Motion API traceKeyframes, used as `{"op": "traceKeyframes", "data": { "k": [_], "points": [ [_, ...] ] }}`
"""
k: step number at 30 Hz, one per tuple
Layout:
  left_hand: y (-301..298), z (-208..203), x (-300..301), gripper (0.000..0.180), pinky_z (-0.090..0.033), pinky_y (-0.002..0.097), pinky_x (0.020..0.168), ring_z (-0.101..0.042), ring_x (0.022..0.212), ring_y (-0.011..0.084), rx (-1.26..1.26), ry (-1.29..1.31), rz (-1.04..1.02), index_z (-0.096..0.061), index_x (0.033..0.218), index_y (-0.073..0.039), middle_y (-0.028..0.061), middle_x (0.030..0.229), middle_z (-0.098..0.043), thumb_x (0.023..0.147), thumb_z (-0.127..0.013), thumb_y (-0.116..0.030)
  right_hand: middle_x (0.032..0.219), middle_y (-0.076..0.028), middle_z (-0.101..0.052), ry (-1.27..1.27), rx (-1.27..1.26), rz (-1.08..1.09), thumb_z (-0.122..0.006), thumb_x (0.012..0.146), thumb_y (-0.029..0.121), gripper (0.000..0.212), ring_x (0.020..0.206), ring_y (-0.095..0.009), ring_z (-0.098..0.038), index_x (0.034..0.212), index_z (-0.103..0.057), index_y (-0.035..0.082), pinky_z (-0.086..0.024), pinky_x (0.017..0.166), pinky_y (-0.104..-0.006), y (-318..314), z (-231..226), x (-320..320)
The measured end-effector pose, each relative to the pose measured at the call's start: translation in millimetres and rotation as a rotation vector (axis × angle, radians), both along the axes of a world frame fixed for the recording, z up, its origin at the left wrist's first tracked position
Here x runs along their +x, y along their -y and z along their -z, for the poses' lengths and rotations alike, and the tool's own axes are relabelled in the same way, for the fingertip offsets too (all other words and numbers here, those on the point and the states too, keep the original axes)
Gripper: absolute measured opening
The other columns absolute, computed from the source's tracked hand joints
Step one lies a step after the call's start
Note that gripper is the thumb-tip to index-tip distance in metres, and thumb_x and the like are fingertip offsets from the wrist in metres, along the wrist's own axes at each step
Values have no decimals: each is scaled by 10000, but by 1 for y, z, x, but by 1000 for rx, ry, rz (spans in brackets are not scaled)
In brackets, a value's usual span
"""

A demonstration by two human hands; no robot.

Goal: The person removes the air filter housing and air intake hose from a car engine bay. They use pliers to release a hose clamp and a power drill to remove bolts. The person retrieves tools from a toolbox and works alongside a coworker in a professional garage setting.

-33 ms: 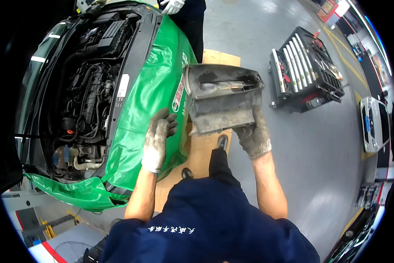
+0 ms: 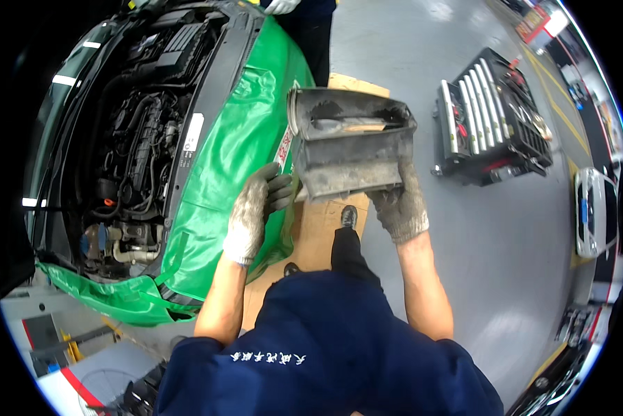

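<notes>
A dusty dark grey plastic air duct (image 2: 350,170), boxy with a hollow upper side, is held up in front of me. My right hand (image 2: 400,208), in a soiled grey-white knit glove, grips its lower right corner from below. My left hand (image 2: 256,208), gloved the same way, is raised beside the duct's lower left edge. Its fingers are partly bent and apart from the thumb, with nothing seen in them. A thin gap seems to lie between those fingers and the duct.
To the left stands a car with its engine bay (image 2: 141,145) exposed and a green fender cover (image 2: 221,159) over its front. Cardboard (image 2: 318,229) lies underfoot. A black tool cart (image 2: 492,118) stands at right. Beyond the cover is another person (image 2: 304,35) in dark clothes.
My left hand has come slightly closer to the duct's left edge. The duct, still in my right hand, sits a little higher in view. The whole view has shifted slightly.
</notes>
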State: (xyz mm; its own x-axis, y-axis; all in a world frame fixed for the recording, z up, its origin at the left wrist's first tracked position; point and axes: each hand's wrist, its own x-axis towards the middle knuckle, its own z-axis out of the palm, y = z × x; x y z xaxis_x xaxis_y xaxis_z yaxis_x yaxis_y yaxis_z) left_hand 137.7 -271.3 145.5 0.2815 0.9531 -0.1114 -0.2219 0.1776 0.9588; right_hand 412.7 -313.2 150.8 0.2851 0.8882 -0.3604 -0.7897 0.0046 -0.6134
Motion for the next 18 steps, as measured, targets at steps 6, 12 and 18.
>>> {"op": "traceKeyframes", "data": {
  "k": [6, 12, 18],
  "points": [
    [-89, -14, 80, 901, -521, 384, 985, -635, 1202, 292, -113, 130, -142, -363, 1560, 18, 248, 1447, -559, 1013, -473, -690, 1365, -175, -593, -32, 79, -335, -625, 1041, 403, 580, 1248, -300, -623, 1414, -488, -20, -597, 1019, -456, -152, 6, 56],
    [-127, -45, 108, 882, -546, 401, 970, -623, 1245, 305, -251, 17, -513, -325, 1570, 44, 256, 1463, -541, 1009, -562, -594, 1359, -166, -607, -32, 57, -708, -667, 1004, 453, 625, 1253, -291, -621, 1416, -498, 14, -593, 1023, -460, -264, 23, 67],
    [-171, -20, 93, 806, -521, 361, 982, -633, 1146, 240, -176, -264, -758, -334, 1542, 62, 197, 1283, -638, 897, -736, -207, 1355, -151, -623, 92, 144, -996, -740, 958, 426, 680, 1244, -298, -632, 1437, -482, 18, -543, 1054, -520, -344, 27, 38]
  ]
}}
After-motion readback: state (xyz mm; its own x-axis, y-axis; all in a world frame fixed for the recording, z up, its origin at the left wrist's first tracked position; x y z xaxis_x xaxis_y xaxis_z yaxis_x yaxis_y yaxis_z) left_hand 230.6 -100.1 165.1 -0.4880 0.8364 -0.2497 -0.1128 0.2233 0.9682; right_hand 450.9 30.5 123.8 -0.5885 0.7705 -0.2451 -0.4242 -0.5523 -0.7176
